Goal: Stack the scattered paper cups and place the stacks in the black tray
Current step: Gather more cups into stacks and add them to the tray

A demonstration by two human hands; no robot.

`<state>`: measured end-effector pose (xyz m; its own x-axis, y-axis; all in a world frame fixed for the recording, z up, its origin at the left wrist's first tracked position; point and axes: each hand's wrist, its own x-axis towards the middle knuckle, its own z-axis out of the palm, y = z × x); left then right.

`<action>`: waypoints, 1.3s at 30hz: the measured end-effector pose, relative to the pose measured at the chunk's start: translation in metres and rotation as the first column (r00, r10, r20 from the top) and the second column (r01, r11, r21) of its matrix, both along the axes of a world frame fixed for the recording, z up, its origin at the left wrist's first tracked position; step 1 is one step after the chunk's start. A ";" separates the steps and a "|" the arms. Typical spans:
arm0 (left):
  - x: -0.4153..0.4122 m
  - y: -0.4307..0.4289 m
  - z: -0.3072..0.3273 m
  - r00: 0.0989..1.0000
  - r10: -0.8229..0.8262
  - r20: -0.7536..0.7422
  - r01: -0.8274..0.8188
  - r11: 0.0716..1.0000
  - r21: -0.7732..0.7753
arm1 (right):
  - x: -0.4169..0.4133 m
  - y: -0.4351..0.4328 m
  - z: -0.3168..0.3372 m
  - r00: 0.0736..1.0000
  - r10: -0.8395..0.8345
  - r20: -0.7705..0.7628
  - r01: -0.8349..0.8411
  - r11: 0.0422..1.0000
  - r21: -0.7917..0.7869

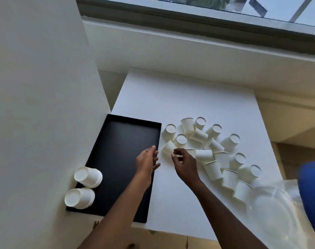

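Several white paper cups (214,141) lie scattered on the white table (180,97), some upside down, some on their sides. The black tray (120,133) sits at the table's left edge. Two short stacks of cups (88,177) (79,198) lie on their sides at the tray's near left corner. My left hand (147,161) hovers over the tray's right rim, fingers apart and holding nothing. My right hand (184,163) is just right of it, its fingertips pinched at a cup (168,147) lying on its side at the near left end of the scatter.
A white wall (36,87) rises directly left of the tray. A window ledge (189,51) runs behind the table. A crumpled clear plastic bag (275,209) lies at the table's near right corner, beside a blue object (313,191).
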<state>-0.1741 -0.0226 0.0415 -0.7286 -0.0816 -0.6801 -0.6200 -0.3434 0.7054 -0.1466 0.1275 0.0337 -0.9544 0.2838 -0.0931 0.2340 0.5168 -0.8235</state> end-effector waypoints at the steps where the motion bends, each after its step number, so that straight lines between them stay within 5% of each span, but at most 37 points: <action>1: -0.006 0.009 -0.003 1.000 -0.012 0.004 0.012 1.000 -0.019 | -0.002 0.009 -0.001 1.000 -0.016 0.007 0.016 1.000 0.011; 16: -0.030 0.065 -0.037 0.954 -0.298 0.022 0.281 0.868 -0.409 | -0.024 0.030 -0.040 0.969 0.104 0.224 -0.123 0.990 0.070; 24: 0.001 0.063 -0.041 0.961 -0.276 -0.023 0.232 0.848 -0.477 | 0.002 0.025 -0.065 0.941 0.187 0.283 -0.238 0.959 0.157; 30: 0.017 0.056 -0.037 0.940 -0.305 -0.155 0.199 0.857 -0.475 | 0.021 0.024 -0.052 0.994 0.075 0.084 -0.075 0.997 -0.005; 39: 0.017 0.044 -0.012 0.854 -0.348 -0.388 0.170 0.890 -0.423 | 0.016 0.037 -0.006 0.975 0.181 -0.128 -0.194 0.976 -0.098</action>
